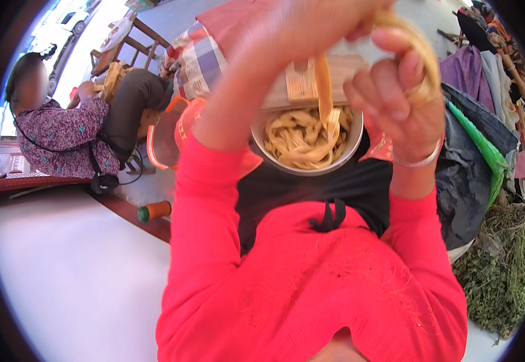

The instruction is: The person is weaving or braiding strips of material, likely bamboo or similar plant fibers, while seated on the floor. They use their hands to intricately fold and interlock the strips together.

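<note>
A metal bowl (262,158) sits between my knees with coils of glossy yellow rope, like oiled dough (302,145). From it a dough strand (323,90) rises to my left hand (317,27), which is smeared by motion at the top edge; its fingers seem closed around the strand. Loops of the same strand (426,57) wrap over my right hand (389,87), whose fingers are curled in. The two hands are close together above the bowl. A bracelet (419,161) circles my right wrist.
A wooden board (341,75) lies just beyond the bowl, near checked cloth (196,60). At left a person (63,133) sits low, beside an orange-rimmed container (154,145) and a green-capped bottle (154,211). Dark sheeting (461,193) and dried plants (504,271) are at right.
</note>
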`<state>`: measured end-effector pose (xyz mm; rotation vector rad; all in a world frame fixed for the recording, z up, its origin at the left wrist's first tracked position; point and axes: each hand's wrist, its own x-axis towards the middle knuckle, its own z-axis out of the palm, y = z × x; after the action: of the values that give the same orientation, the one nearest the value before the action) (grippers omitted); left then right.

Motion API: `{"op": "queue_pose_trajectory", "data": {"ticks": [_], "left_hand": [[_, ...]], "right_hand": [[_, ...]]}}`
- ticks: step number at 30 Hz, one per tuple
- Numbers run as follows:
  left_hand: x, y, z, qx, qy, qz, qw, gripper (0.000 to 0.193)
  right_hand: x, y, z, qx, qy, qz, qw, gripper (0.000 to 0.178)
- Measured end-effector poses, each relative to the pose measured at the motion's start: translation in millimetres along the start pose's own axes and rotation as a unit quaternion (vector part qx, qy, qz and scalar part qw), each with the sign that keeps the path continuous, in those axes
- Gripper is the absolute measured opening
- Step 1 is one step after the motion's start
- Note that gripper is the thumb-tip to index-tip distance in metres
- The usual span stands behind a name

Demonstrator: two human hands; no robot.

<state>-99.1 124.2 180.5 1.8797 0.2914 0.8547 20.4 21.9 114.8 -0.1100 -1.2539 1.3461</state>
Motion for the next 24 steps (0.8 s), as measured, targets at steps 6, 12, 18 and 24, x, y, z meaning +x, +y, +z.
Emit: {"op": "queue_pose_trajectory", "data": {"ticks": [6,12,18,24], "left_hand": [[-93.4,-94.2,55.2,-0.313,0.013,-0.226,0.923,0.025],[-118.2,-144.5,86.0,-0.326,0.113,-0.258,0.902,0.022],[-143.4,-172.6,66.1,-0.237,0.034,-0.360,0.902,0.015],[-160.6,-174.4,67.9,0.394,0.045,-0.092,0.914,0.014]], "right_hand": [[-48.8,48.8,-52.1,-0.329,0.278,0.071,0.900,0.034],[-72.4,89.7,-66.0,-0.745,0.231,0.070,0.622,0.029],[-87.4,101.3,-76.2,-0.771,0.156,0.115,0.607,0.023],[-121.8,128.0,-101.1,-0.491,0.212,0.351,0.769,0.022]]}}
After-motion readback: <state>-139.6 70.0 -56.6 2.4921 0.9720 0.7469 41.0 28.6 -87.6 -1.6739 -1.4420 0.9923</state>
